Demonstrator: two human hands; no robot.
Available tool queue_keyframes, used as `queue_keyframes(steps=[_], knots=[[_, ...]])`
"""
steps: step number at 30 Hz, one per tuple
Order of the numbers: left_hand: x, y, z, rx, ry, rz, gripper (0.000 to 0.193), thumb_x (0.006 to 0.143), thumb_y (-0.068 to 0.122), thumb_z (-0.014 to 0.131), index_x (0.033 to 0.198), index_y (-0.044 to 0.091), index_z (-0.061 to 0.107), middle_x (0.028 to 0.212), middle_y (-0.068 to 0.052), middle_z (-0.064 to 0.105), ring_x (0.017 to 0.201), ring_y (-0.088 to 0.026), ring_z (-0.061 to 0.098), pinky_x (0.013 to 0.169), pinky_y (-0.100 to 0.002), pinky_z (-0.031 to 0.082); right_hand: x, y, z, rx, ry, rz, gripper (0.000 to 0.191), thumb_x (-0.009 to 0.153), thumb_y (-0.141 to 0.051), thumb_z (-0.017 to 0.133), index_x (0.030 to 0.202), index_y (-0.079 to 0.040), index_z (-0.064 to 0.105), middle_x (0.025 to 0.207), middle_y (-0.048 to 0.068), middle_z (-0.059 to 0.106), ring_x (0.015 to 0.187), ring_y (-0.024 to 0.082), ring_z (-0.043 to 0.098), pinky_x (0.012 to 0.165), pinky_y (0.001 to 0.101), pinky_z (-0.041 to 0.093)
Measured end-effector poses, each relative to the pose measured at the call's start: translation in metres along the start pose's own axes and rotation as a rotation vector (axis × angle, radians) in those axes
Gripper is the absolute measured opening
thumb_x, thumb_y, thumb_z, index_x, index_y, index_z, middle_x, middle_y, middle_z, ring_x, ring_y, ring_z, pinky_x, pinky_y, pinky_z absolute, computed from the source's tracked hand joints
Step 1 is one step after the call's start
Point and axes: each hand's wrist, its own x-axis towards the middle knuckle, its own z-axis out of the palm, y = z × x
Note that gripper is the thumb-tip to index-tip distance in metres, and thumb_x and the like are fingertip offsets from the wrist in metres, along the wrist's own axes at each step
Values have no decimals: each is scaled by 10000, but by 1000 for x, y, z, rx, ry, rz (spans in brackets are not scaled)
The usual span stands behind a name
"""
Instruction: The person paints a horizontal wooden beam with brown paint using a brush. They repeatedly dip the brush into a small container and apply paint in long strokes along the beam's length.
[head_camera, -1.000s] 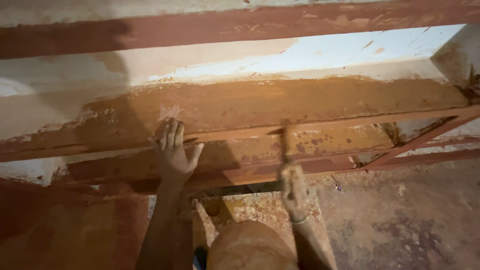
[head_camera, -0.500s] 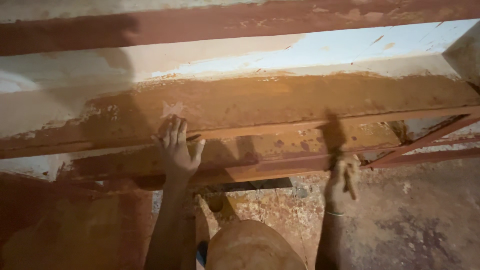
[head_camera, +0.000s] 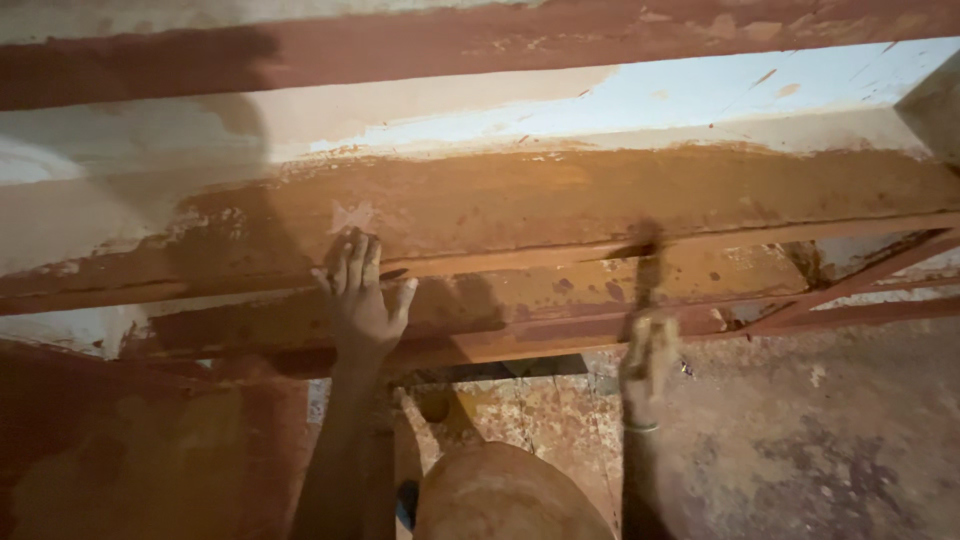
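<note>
Biggest thing in front of you is that long steel beam (head_camera: 600, 200), coated rusty orange-brown, with a pale unpainted band above it and a darker red rail (head_camera: 450, 40) across the top. Below it runs a thinner angle bar (head_camera: 560, 335) in the same red-brown, and off to the right a diagonal brace (head_camera: 850, 285) ties in. The floor (head_camera: 800, 440) underneath is blotchy and stained.

Your left hand (head_camera: 362, 300) is flat against the beam's lower edge, fingers spread and fully open, gripping nothing, just bracing. Your right hand (head_camera: 648, 362) is lower, just beneath the angle bar, blurred; it looks loosely closed, and there's a dark streak (head_camera: 648, 265) above it that could be a brush or only its shadow, honestly can't tell which. A thin bangle (head_camera: 640, 428) sits on that wrist. Your knee (head_camera: 500, 495) pokes up between your arms.

What I'd watch: that coating looks wet and shiny, so the braced palm could slide or smear the finish. Lose that support and you'd tip into the steelwork.
</note>
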Motion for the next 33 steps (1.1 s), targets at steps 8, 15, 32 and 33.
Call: queue_keyframes(steps=[8,15,32,33], knots=[[0,0,3,-18,63,3,716,965,502,643,1523,69,520,1624,-129,441,1518,-363,357,1228,-730,94,-33,-106,39,335,-455,126,79,1086,-151,557,1057,-87,594,924,59,655,748,125,580,671,264,502],[-1,0,0,0,24,-9,728,960,505,618,1523,59,497,1641,-136,404,1544,-366,316,1220,-719,86,-10,-25,-11,563,-392,349,225,1152,-192,574,970,-136,693,841,12,693,627,63,548,530,220,480],[-2,-7,8,18,2,6,756,1005,577,534,1529,34,488,1636,-162,410,1539,-386,301,1217,-723,63,-15,-17,5,91,-33,185,128,1061,-198,594,1059,-85,654,836,26,665,637,62,540,532,206,468],[-2,-6,7,10,-1,-3,751,998,571,548,1524,38,490,1635,-159,410,1541,-382,301,1219,-721,67,-27,-32,18,142,-127,204,124,1061,-194,595,1057,-85,653,836,27,664,644,64,545,537,205,471]])
